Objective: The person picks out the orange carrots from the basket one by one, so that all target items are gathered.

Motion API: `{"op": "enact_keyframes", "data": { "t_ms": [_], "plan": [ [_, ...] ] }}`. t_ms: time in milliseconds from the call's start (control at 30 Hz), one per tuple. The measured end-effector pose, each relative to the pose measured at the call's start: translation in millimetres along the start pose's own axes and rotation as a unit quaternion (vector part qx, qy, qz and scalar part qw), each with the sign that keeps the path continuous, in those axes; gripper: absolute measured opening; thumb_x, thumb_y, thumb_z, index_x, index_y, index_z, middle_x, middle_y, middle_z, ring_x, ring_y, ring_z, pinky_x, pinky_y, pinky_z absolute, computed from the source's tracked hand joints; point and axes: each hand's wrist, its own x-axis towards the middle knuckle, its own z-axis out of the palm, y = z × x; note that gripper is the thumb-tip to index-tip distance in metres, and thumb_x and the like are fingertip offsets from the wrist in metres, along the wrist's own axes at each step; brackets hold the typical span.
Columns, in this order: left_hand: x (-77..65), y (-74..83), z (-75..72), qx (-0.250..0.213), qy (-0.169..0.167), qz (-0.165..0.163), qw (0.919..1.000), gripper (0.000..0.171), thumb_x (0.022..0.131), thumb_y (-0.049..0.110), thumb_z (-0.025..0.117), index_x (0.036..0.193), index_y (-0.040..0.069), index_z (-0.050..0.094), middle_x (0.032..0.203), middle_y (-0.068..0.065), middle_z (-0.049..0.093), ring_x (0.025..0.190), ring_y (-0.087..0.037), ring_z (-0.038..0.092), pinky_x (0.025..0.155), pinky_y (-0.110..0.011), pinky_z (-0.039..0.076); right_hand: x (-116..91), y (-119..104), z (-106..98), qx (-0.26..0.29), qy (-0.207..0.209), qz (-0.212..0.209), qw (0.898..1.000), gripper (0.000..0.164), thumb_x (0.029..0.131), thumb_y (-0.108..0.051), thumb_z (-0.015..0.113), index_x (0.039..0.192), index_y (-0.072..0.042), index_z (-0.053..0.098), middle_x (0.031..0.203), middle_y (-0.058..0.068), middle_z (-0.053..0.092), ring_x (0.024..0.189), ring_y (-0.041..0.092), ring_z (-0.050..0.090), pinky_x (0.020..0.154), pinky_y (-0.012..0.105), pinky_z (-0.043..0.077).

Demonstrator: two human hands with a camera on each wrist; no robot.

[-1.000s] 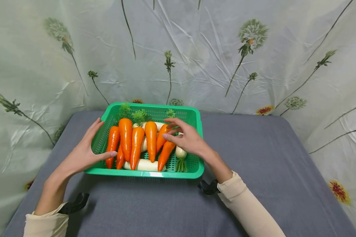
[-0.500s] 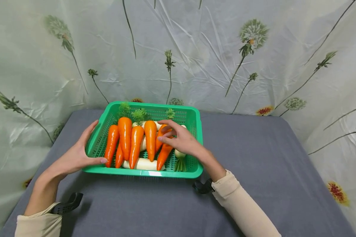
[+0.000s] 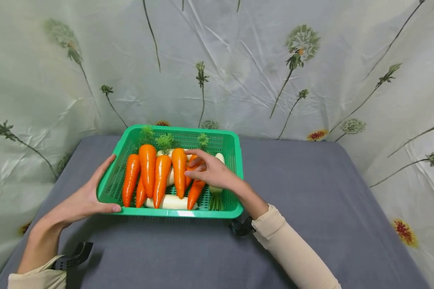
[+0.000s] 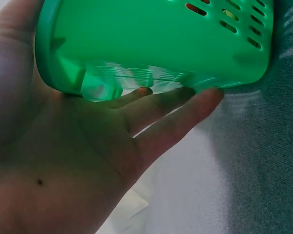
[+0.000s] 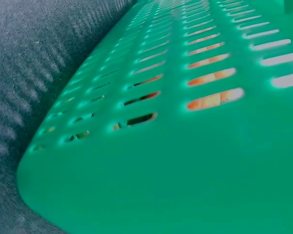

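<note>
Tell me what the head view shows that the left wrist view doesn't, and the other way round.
Only the head view: the right hand over the basket, whole carrots, white radishes and the flowered curtain behind.

Only the left wrist view: the left palm and a clear close-up of slots on the basket's outside, with a scrap of orange in one.

Both: the left hand at the green basket, and grey cloth.

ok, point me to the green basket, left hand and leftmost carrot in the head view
green basket [image 3: 184, 213], head view: front rim
left hand [image 3: 84, 200], head view: back of the hand
leftmost carrot [image 3: 131, 178], head view: middle of its body
</note>
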Motion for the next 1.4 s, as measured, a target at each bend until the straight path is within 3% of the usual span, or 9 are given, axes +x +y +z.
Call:
{"op": "enact_keyframes", "data": {
  "t_ms": [200,467,700,933,1233,1400],
  "plan": [
    [4.4,2.8,1.9,0.002,-0.005,-0.007,1.0,0.133,0.078,0.007,0.086,0.166,0.041,-0.007,0.161,-0.021,0.019,0.113,-0.005,0.04,0.085,-0.015,0.039,-2,-1,-2,-0.024,-0.015,-0.008,1.0,0.061,0.101,-0.021,0.069,0.157,-0.016,0.044,0.121,0.015,0.07,0.103,0.025,0.071,0.083,0.029,0.057],
    [3.5,4.1,2.3,-0.018,-0.005,-0.004,0.9998,0.131,0.08,0.004,0.084,0.167,0.04,-0.007,0.156,-0.022,0.024,0.111,0.0,0.044,0.085,-0.014,0.04,1,0,0,-0.059,-0.043,-0.013,0.997,0.057,0.102,-0.022,0.068,0.155,-0.021,0.049,0.113,0.009,0.075,0.097,0.014,0.071,0.083,0.027,0.055],
    [4.7,4.5,2.3,-0.026,-0.004,-0.01,0.9996,0.127,0.082,0.005,0.082,0.166,0.041,-0.006,0.159,-0.022,0.02,0.113,-0.003,0.042,0.086,-0.015,0.04,5,-2,0,-0.09,-0.086,-0.007,0.992,0.053,0.103,-0.027,0.066,0.154,-0.026,0.052,0.119,0.005,0.073,0.106,0.013,0.068,0.087,0.028,0.053],
    [3.4,5.2,3.1,-0.033,0.003,-0.022,0.9992,0.122,0.085,0.006,0.079,0.166,0.043,-0.005,0.16,-0.02,0.016,0.111,-0.007,0.042,0.084,-0.019,0.042,9,-2,2,-0.093,-0.124,-0.013,0.988,0.049,0.104,-0.027,0.065,0.152,-0.019,0.055,0.118,0.004,0.073,0.103,0.01,0.066,0.086,0.025,0.051],
    [2.7,8.0,3.4,-0.034,0.011,-0.047,0.9982,0.116,0.089,0.013,0.077,0.165,0.046,-0.004,0.163,-0.018,0.011,0.113,-0.013,0.043,0.083,-0.023,0.044,11,-3,5,-0.074,-0.09,-0.001,0.993,0.046,0.099,-0.025,0.073,0.143,-0.019,0.062,0.106,0.005,0.072,0.091,0.014,0.066,0.079,0.027,0.052],
    [-3.3,4.9,6.6,-0.04,0.013,-0.064,0.9971,0.115,0.09,0.014,0.077,0.165,0.047,-0.005,0.168,-0.018,0.004,0.123,-0.016,0.036,0.085,-0.021,0.042,9,-3,11,-0.071,-0.096,-0.001,0.993,0.046,0.099,-0.024,0.073,0.143,-0.019,0.062,0.105,0.005,0.072,0.09,0.014,0.066,0.078,0.025,0.052]
  ]
}}
